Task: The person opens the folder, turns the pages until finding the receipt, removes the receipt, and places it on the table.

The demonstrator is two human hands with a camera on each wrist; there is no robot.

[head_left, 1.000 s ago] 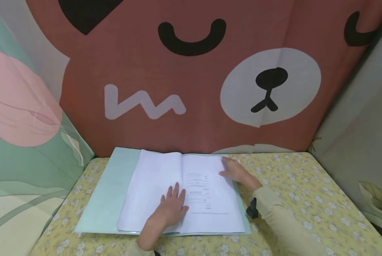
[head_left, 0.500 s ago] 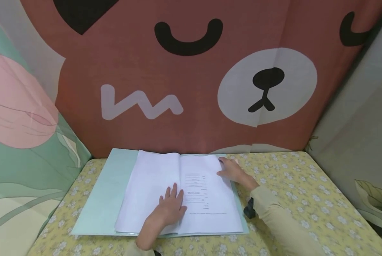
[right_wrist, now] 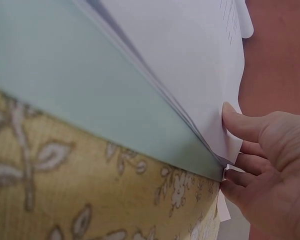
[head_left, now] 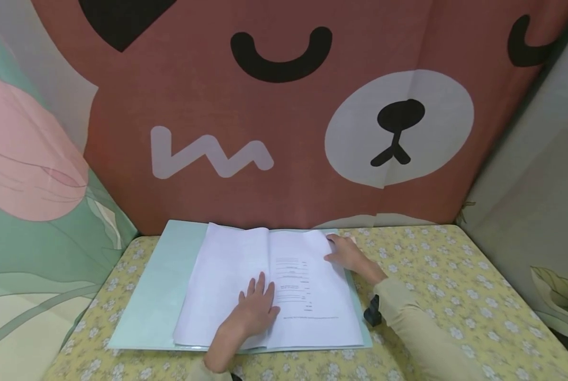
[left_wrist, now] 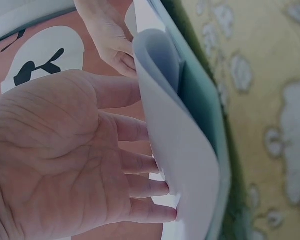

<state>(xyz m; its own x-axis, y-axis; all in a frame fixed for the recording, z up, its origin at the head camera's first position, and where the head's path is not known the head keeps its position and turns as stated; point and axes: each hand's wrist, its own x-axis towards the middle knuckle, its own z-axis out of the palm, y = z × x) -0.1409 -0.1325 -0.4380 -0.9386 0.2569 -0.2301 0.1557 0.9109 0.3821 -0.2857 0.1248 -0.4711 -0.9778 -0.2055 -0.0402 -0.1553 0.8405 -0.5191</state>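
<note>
Right hand (head_left: pixel 350 255) is pinching the page (head_left: pixel 328 293) by its far right corner (right_wrist: pixel 232 153), left hand (head_left: pixel 254 312) lying spread near the fold (head_left: pixel 268 254).

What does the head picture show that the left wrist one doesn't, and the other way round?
Only the head picture shows thin dark printed lines and the big rounded pink wall picture. Only the left wrist picture shows the palm of the left hand. Both show that hand, the right hand, white paper sheets, the flat pale green folder and the yellow flowered tablecloth.
</note>
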